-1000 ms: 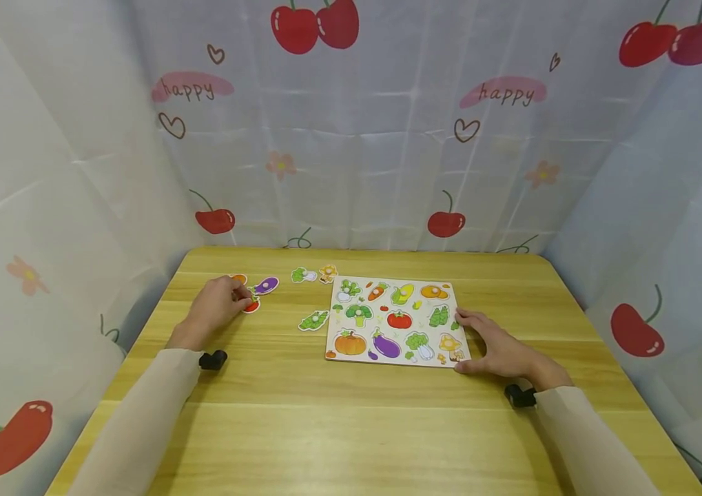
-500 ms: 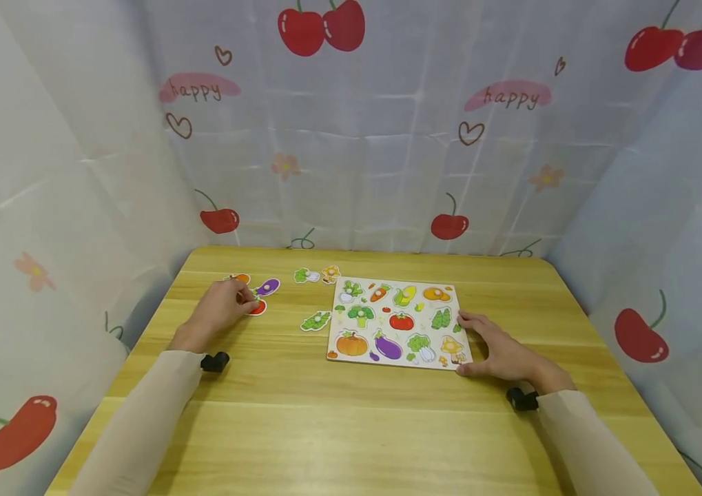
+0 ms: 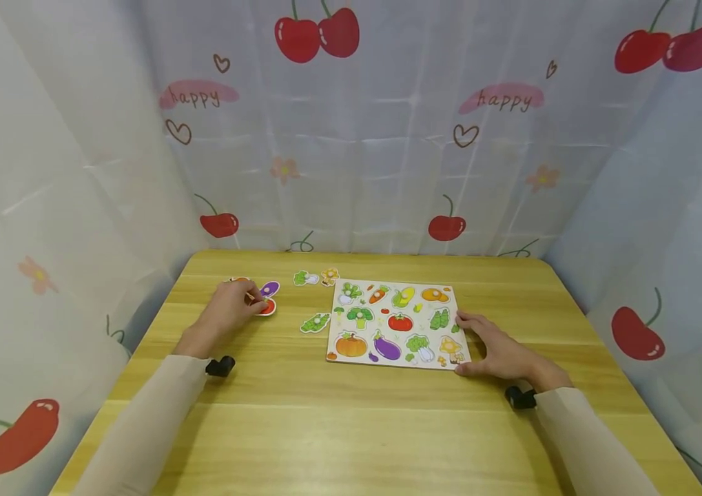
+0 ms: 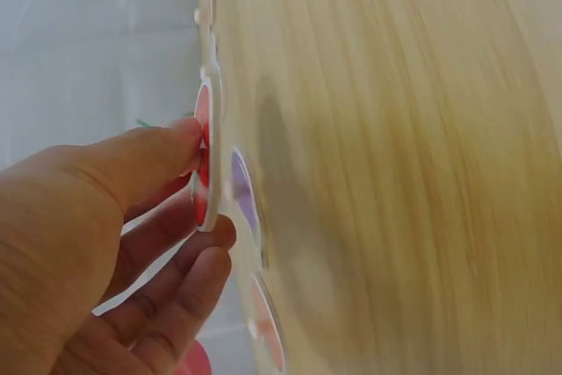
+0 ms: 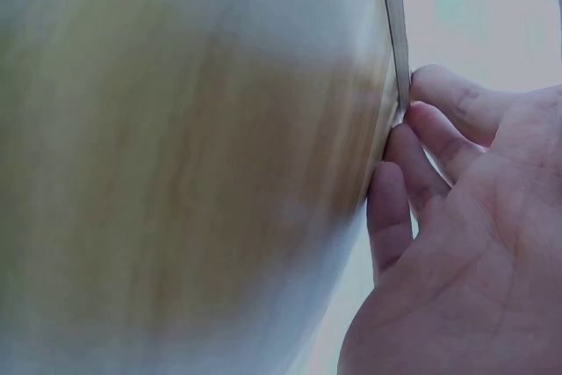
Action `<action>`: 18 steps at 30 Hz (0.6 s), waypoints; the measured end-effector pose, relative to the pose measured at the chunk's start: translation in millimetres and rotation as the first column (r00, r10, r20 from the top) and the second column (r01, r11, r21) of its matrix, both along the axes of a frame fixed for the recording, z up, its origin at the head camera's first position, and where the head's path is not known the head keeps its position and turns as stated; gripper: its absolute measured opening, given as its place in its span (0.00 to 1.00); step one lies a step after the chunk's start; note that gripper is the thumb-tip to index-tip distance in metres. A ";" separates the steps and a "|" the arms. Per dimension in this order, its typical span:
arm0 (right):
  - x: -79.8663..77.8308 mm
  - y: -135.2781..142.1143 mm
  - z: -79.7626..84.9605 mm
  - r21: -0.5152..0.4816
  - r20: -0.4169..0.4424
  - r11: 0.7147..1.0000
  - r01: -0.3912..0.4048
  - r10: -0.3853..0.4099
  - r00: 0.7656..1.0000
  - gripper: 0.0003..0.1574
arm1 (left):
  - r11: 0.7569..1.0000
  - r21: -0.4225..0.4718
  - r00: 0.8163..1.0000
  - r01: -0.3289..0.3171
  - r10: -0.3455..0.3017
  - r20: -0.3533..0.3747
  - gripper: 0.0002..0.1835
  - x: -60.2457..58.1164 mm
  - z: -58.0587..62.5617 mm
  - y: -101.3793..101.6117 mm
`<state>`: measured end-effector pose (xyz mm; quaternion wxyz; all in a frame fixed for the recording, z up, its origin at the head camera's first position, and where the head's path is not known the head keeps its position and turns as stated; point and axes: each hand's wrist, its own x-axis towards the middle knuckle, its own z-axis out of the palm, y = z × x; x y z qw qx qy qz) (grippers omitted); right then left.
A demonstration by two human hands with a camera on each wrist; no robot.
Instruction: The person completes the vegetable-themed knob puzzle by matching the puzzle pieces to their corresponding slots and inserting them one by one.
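My left hand [image 3: 226, 308] pinches a tomato puzzle piece [image 4: 205, 191] between thumb and fingers. The piece stands edge-on in the left wrist view, raised off the table. Just beyond it lie an eggplant piece [image 3: 270, 288] and an orange piece [image 3: 240, 280], the latter partly covered by the hand. A vegetable puzzle board [image 3: 372, 353] lies flat on the table to the right. Against the board's right edge rests my right hand [image 3: 499, 350], its thumb at the near corner and its fingertips farther up the side; the right wrist view shows several fingertips touching that edge.
Between the left hand and the board lies a pea pod piece [image 3: 315, 322]. Behind that are a cabbage piece [image 3: 306, 277] and a mushroom piece [image 3: 329, 277], near the board's far left corner. A printed curtain [image 3: 351, 179] hangs behind the wooden table [image 3: 351, 427].
My left hand has moved slightly to the right, and the tomato piece it pinches has shifted right and lifted away from the table. The right hand stays at the board's edge.
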<state>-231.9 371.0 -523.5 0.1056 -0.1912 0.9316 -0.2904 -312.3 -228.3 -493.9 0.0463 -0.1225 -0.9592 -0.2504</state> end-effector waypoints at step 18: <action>-0.8 0.2 2.3 0.001 -0.005 1.000 -0.011 0.011 1.000 0.74 | 0.984 0.100 0.978 0.144 -0.127 -0.165 0.07 0.0 5.9 60.3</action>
